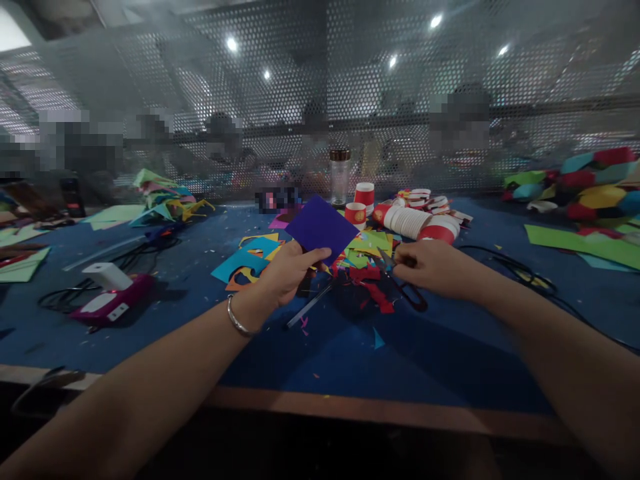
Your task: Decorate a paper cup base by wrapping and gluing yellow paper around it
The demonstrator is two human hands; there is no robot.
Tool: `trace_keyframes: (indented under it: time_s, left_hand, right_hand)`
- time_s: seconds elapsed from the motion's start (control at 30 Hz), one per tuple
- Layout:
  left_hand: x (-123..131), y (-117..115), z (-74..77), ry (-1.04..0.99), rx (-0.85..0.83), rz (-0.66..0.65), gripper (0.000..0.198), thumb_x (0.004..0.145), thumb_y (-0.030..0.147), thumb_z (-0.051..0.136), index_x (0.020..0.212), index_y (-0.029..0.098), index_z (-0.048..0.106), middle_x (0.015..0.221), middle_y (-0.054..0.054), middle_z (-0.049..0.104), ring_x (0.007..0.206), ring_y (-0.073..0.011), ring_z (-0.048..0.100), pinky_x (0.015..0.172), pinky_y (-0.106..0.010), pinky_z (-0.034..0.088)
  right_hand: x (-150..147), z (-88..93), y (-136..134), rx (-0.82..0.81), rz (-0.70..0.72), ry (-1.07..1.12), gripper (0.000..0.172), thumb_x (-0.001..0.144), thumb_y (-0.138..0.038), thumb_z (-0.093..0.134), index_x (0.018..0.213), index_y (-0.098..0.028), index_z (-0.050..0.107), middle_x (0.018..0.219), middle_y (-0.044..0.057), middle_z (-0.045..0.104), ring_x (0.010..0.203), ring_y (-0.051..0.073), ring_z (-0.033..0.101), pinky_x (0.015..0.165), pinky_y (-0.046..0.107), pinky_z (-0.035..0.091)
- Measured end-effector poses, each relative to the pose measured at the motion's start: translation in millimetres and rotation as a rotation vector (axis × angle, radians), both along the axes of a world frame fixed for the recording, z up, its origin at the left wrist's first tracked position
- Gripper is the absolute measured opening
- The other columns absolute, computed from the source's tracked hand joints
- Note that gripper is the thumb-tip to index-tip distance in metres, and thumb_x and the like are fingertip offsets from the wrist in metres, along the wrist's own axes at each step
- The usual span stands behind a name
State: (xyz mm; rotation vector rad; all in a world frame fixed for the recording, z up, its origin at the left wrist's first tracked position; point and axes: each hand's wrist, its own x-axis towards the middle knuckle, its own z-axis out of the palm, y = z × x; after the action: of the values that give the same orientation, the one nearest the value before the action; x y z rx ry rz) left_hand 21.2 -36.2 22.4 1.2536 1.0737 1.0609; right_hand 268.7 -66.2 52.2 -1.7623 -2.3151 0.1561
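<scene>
My left hand (287,273) is closed on the lower corner of a dark blue-purple paper sheet (321,228) and holds it up above the blue table (440,360). A silver bangle (237,321) circles that wrist. My right hand (434,267) rests closed on black-handled scissors (407,288) that lie on the table, blades pointing left toward red paper scraps (373,283). A heap of coloured paper offcuts (253,260) lies under and behind both hands.
Red and white paper cups (420,223) and a clear jar (339,177) stand behind the scraps. A pink and white glue gun (107,297) with cables lies left. Coloured paper piles sit far left (160,197) and right (590,190). A perforated screen (300,100) backs the table.
</scene>
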Motion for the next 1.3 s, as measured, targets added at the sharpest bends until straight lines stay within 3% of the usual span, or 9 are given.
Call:
trace_keyframes:
  time_s: [0.13,0.27,0.37,0.6,0.73,0.93,1.13,1.3]
  left_hand:
    - [0.9,-1.8,-0.6,-0.013,0.021,-0.024,0.014,0.076,0.021,0.081,0.073,0.022,0.067,0.049,0.003,0.056,0.049,-0.0121,0.050,0.049,-0.026,0.040]
    - [0.4,-2.8,-1.4,-0.029,0.031,-0.037,0.016,0.074,0.024,0.081,0.072,0.020,0.066,0.054,0.001,0.060,0.050,-0.0109,0.050,0.047,-0.025,0.036]
    - [-0.3,-2.8,0.0,-0.037,0.042,-0.034,0.019,0.075,0.025,0.080,0.067,0.019,0.064,0.055,0.001,0.059,0.050,-0.0096,0.051,0.046,-0.024,0.034]
    - [1.3,-5.0,4.1,-0.064,0.040,-0.009,0.009,0.083,0.018,0.071,0.077,0.018,0.064,0.060,0.001,0.064,0.052,-0.0090,0.056,0.050,-0.022,0.038]
    - [1.9,-7.0,3.4,-0.087,0.061,-0.009,0.010,0.084,0.019,0.070,0.078,0.017,0.063,0.060,0.002,0.064,0.054,-0.0097,0.058,0.052,-0.022,0.040]
    - [0.5,-6.3,1.0,-0.058,0.110,-0.007,0.012,0.084,0.023,0.072,0.078,0.018,0.063,0.059,0.001,0.065,0.050,-0.0098,0.054,0.052,-0.023,0.039]
    - [-0.3,-6.6,-2.1,-0.032,0.250,-0.027,0.011,0.080,0.022,0.075,0.078,0.019,0.066,0.061,0.004,0.062,0.053,-0.0093,0.052,0.053,-0.023,0.041]
    - [-2.2,-11.9,-1.0,0.013,0.194,-0.135,0.015,0.079,0.026,0.078,0.078,0.018,0.066,0.059,0.004,0.061,0.051,-0.0085,0.050,0.050,-0.022,0.037]
  right_hand:
    - [-3.0,3.6,-2.3,0.006,-0.033,0.150,0.023,0.085,-0.030,0.052,0.063,-0.024,0.050,0.055,-0.001,0.057,0.050,0.014,0.053,0.052,0.029,0.039]
    - [-7.2,3.2,-6.9,-0.049,-0.039,0.591,0.019,0.081,-0.024,0.053,0.063,-0.023,0.057,0.058,0.002,0.066,0.052,0.015,0.059,0.052,0.028,0.046]
    - [-10.4,2.0,-8.9,-0.093,-0.033,0.863,0.019,0.080,-0.024,0.055,0.061,-0.024,0.053,0.065,0.005,0.071,0.051,0.016,0.061,0.051,0.029,0.051]
    - [-14.2,-2.5,-6.9,-0.182,-0.014,1.107,0.012,0.079,-0.028,0.059,0.067,-0.025,0.056,0.070,0.007,0.073,0.056,0.018,0.063,0.054,0.031,0.055]
    - [-19.8,-2.3,-10.0,-0.229,-0.114,1.278,0.008,0.072,-0.026,0.060,0.065,-0.024,0.056,0.067,0.006,0.072,0.051,0.016,0.061,0.046,0.029,0.049]
    - [-26.8,1.9,-14.5,-0.281,-0.190,1.402,0.004,0.073,-0.024,0.059,0.074,-0.022,0.056,0.063,0.005,0.069,0.049,0.015,0.062,0.042,0.024,0.044]
    - [-28.7,1.2,-15.4,-0.234,-0.118,1.437,0.015,0.079,-0.023,0.061,0.072,-0.022,0.048,0.056,-0.004,0.055,0.036,0.005,0.035,0.034,0.019,0.019]
    - [-30.0,-1.5,-16.0,-0.251,-0.052,1.359,0.026,0.079,-0.030,0.076,0.073,-0.021,0.052,0.056,-0.007,0.051,0.038,0.002,0.031,0.036,0.019,0.015]
